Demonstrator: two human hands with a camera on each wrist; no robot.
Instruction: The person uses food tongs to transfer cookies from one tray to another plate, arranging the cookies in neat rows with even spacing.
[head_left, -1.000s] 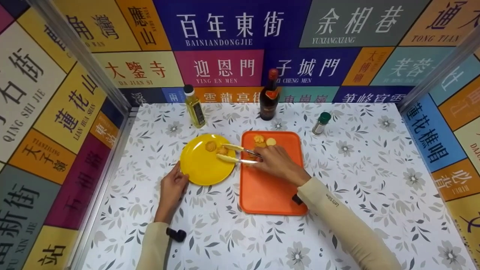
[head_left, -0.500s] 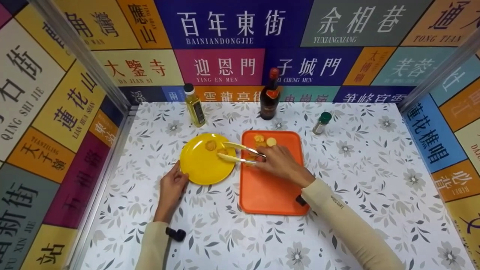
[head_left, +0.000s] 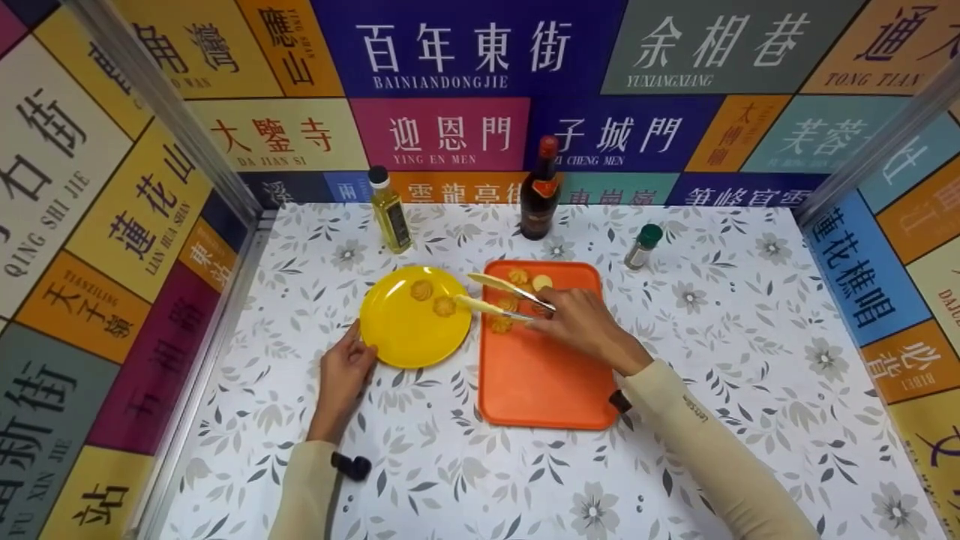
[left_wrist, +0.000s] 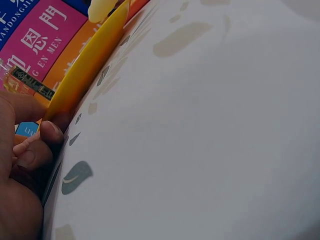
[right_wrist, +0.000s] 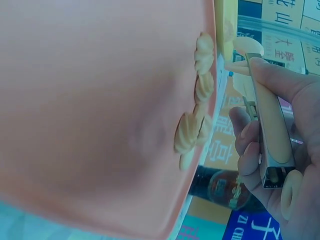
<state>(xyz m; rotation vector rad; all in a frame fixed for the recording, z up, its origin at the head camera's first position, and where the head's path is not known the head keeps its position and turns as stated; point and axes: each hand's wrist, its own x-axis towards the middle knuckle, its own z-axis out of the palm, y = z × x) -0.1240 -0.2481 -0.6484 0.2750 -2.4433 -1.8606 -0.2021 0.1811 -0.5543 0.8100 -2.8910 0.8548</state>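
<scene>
My left hand pinches the left rim of a yellow plate; the left wrist view shows fingers above and below the plate's edge. Two swirled cookies lie on the plate's upper right part. In my right hand is a pair of metal tongs with cream-coloured tips, held over the orange tray. The tongs' arms are spread with nothing between the tips, which reach just past the tray's left edge. Several more cookies sit at the tray's far left, also visible in the right wrist view.
The orange tray lies just right of the plate on a floral tabletop. Behind them stand an oil bottle, a dark red-capped bottle and a small green-capped jar. Printed wall panels border the table.
The tongs have opened and drawn back rightward from the plate to over the tray, uncovering the cookie they overlapped on the plate. The left hand has stayed on the plate's rim.
</scene>
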